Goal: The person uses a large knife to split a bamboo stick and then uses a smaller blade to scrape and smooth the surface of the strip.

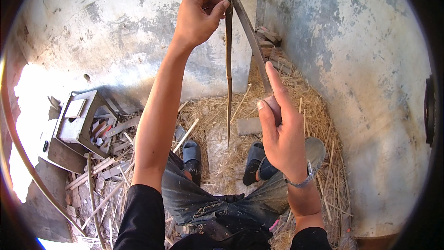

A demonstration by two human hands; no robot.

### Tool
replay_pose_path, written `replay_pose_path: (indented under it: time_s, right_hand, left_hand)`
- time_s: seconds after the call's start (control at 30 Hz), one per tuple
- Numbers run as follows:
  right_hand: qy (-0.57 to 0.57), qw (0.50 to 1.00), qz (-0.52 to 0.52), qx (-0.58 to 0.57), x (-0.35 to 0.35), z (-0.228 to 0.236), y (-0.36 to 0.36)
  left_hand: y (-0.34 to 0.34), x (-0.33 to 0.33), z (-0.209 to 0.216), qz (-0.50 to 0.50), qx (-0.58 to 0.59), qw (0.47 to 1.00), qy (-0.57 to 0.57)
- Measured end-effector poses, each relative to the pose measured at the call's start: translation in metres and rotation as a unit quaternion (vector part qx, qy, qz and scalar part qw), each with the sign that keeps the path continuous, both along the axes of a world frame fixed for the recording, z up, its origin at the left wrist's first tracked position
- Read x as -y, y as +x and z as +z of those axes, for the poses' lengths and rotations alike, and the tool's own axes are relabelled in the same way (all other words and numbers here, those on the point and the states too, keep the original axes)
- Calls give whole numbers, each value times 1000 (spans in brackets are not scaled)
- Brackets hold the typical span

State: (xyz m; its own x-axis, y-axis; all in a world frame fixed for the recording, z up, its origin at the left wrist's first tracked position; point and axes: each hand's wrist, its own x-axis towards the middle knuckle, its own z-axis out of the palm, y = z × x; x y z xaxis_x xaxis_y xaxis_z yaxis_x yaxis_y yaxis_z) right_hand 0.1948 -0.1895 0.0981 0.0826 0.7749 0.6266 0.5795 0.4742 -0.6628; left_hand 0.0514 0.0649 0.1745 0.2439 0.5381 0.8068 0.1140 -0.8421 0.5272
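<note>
My left hand is raised high and pinches the top end of a thin, dark strip that hangs straight down toward the straw. My right hand grips the lower end of a long dark blade, index finger stretched up along it. The blade slants up and to the left, its edge meeting the strip right at my left fingertips. A metal watch band sits on my right wrist. Below the hands, my knees in dark jeans and my two feet in dark slippers rest on the ground.
Straw covers the ground between two weathered concrete walls meeting in a corner. A grey boxy frame lies at the left among wood scraps and sticks. A flat stone sits in the straw. Bricks pile in the corner.
</note>
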Motion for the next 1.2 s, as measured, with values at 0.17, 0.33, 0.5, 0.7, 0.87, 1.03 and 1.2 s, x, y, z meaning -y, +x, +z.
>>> replay_pose_path:
  time_s: [0.17,0.33,0.5,0.7,0.87,1.03,1.2]
  right_hand:
    - [-25,996,45,-67,-3,10,-2]
    - [-5,999,-14,36,-9,-10,-13]
    - [-6,1000,-22,8,3,-32,-25]
    - [-19,1000,-5,-15,13,-33,-24]
    - [-47,997,61,-16,20,-11,-15]
    - [-83,996,33,-11,23,15,6]
    - [-147,988,27,-31,28,33,31]
  left_hand:
    - [-2,9,4,107,-29,993,47]
    - [-8,11,10,145,-57,980,124]
    - [-15,20,18,124,-85,977,153]
    - [-20,10,27,99,-12,983,157]
    - [-25,-6,48,31,-47,962,266]
    - [-37,-56,61,-113,-136,984,40]
    - [-12,-67,49,-92,-78,989,85]
